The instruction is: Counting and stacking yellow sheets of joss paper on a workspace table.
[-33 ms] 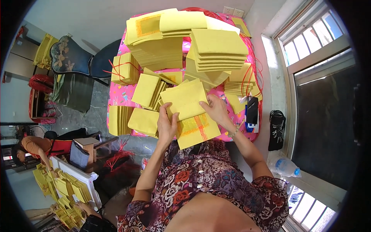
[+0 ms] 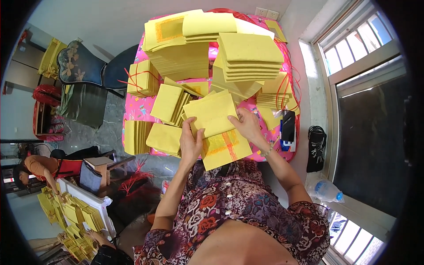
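Comparison of two head views taken almost together: any change between them was too slight to establish. For the left hand [image 2: 190, 141] and the right hand [image 2: 247, 125], no shift in place or in finger spread could be made out. The yellow packet [image 2: 211, 112] between them showed no discernible turn or displacement, nor did the yellow sheet [image 2: 226, 151] with the orange markings below it. At lower left, any motion of the co-worker's hand [image 2: 99, 238] beside the yellow papers [image 2: 90, 216] was too small to resolve.
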A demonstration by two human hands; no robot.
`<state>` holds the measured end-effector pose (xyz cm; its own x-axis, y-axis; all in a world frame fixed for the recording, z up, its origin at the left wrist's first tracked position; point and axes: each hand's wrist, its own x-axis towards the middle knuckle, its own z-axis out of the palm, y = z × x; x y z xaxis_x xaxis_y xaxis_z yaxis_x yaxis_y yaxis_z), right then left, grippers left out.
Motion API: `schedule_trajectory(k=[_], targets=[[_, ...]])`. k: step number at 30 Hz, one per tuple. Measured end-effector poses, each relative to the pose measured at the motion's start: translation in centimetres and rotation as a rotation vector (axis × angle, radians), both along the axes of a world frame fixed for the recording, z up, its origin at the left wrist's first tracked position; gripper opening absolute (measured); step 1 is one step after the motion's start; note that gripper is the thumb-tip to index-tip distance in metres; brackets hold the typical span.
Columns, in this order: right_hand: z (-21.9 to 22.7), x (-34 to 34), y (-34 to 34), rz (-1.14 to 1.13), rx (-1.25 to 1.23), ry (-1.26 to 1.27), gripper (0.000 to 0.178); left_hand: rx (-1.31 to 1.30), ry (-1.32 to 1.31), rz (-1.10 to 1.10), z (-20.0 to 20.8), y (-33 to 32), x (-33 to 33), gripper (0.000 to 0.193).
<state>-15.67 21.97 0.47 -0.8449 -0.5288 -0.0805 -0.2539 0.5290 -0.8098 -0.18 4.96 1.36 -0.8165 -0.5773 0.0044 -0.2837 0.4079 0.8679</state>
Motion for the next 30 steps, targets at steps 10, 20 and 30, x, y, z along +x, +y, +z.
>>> schedule_trajectory(k=[10, 20, 30], targets=[[0.1, -0.3, -0.3, -0.014, 0.02, -0.012, 0.037, 0.053, -0.025, 0.018, -0.1, -0.1, -0.2, 0.042], [0.1, -0.5, -0.3, -0.01, 0.055, -0.029, 0.038, 0.048, -0.013, 0.028, -0.5, -0.3, -0.4, 0.042], [-1.2, -0.5, -0.3, -0.023, -0.015, -0.061, 0.038, -0.205, 0.024, 0.019, 0.0, 0.1, -0.6, 0.042]])
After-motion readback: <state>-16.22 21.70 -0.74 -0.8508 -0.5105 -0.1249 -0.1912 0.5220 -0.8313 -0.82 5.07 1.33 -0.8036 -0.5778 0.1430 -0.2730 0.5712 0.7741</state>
